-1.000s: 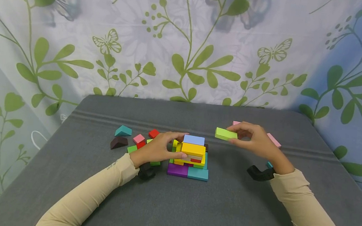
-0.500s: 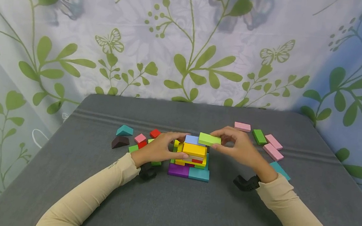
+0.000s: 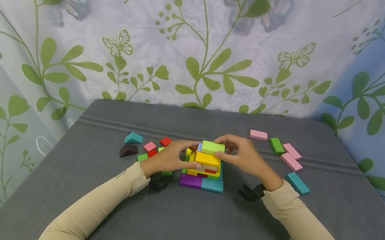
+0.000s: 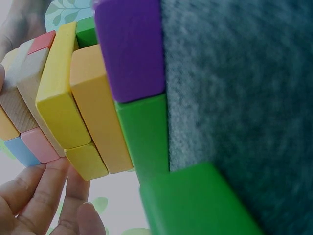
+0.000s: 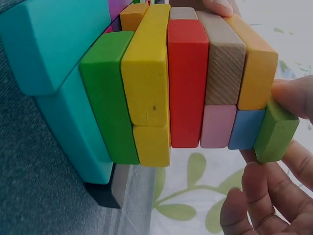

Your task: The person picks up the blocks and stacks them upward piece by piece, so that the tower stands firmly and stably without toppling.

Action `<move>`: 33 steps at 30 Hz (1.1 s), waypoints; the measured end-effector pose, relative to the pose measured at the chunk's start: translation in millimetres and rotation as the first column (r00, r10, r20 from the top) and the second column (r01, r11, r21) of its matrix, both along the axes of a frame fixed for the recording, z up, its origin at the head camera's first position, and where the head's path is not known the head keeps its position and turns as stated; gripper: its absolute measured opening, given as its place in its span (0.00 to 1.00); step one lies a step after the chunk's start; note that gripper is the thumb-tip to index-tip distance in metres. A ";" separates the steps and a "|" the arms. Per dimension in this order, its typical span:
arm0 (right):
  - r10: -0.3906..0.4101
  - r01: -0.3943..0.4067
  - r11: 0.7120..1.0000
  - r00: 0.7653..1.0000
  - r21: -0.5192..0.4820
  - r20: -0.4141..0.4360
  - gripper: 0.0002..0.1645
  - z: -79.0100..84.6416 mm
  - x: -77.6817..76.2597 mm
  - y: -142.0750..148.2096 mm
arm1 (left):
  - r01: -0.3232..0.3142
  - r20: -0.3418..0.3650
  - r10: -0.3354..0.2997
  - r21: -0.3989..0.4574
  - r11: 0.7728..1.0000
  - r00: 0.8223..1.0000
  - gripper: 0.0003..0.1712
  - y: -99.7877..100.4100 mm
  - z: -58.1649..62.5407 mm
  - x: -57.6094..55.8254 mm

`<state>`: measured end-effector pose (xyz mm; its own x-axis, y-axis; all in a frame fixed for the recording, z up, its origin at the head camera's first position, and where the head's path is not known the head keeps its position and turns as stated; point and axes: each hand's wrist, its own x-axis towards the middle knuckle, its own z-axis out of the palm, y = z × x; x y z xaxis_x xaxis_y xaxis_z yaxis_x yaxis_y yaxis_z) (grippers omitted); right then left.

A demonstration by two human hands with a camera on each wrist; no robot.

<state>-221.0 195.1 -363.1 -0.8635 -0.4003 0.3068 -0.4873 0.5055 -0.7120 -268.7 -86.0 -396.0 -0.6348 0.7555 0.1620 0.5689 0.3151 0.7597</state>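
Note:
A stack of coloured wooden blocks (image 3: 207, 159) stands mid-table, with purple and teal blocks at its base and yellow ones higher up. My left hand (image 3: 168, 158) holds its left side, thumb at the front and fingers behind; in the left wrist view the fingertips touch the pink block (image 4: 40, 145) and blue block (image 4: 22, 151). On top, my right hand (image 3: 245, 154) pinches a light green block (image 3: 212, 147) between thumb and fingers. The right wrist view has this block lying against the blue block (image 5: 246, 129), behind the orange block (image 5: 257, 73).
Left of the stack lie a teal triangular block (image 3: 133, 138), a dark brown arched block (image 3: 128, 151) and several small red, pink and green blocks, partly behind the left hand. At right are pink blocks (image 3: 258, 135), a green block (image 3: 276, 146) and a teal block (image 3: 297, 183).
My right hand has carried the light green block leftward from the right, over the stack and onto its top. The left hand stays at the stack's left side.

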 end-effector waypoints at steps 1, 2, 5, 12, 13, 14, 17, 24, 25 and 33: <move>-0.001 0.001 1.000 1.000 0.001 0.002 0.17 0.1 -0.8 -1.2 | 0.001 0.000 -0.001 0.001 1.000 1.000 0.37 0.0 0.0 -0.1; -0.001 0.001 1.000 1.000 0.002 0.004 0.17 0.2 -1.4 -2.3 | 0.003 0.000 -0.003 0.002 1.000 1.000 0.37 -0.1 0.1 -0.1; 0.007 -0.007 1.000 1.000 -0.002 0.014 0.17 0.8 -3.0 -4.5 | 0.007 0.001 -0.007 0.003 1.000 1.000 0.37 0.0 0.7 0.2; 0.016 -0.016 1.000 0.999 -0.005 0.033 0.19 3.6 -4.0 -8.4 | 0.008 -0.009 -0.008 0.003 1.000 1.000 0.37 0.3 1.0 0.7; 0.015 -0.015 1.000 0.999 -0.003 0.034 0.19 3.8 -4.1 -8.6 | 0.010 -0.010 -0.010 0.005 1.000 1.000 0.37 0.3 0.9 0.7; 0.014 -0.014 1.000 0.999 -0.002 0.035 0.19 3.8 -4.3 -8.7 | 0.012 -0.012 -0.012 0.006 1.000 1.000 0.37 0.2 0.9 0.7; 0.013 -0.013 1.000 1.000 0.004 0.028 0.19 3.4 -5.0 -9.3 | 0.013 -0.015 -0.013 0.008 1.000 1.000 0.36 -0.2 0.7 0.7; 0.023 -0.023 1.000 1.000 0.008 -0.004 0.19 3.2 -4.8 -10.6 | 0.012 -0.023 -0.012 0.004 1.000 1.000 0.36 -0.2 -0.3 0.0; 0.023 -0.023 1.000 1.000 0.007 -0.004 0.19 3.2 -4.5 -10.6 | 0.011 -0.024 -0.011 0.003 1.000 1.000 0.36 -0.1 -0.4 0.0; 0.026 -0.026 1.000 1.000 0.007 -0.003 0.19 4.6 -3.0 -11.5 | 0.010 -0.017 -0.010 0.003 1.000 1.000 0.37 -0.4 1.1 0.8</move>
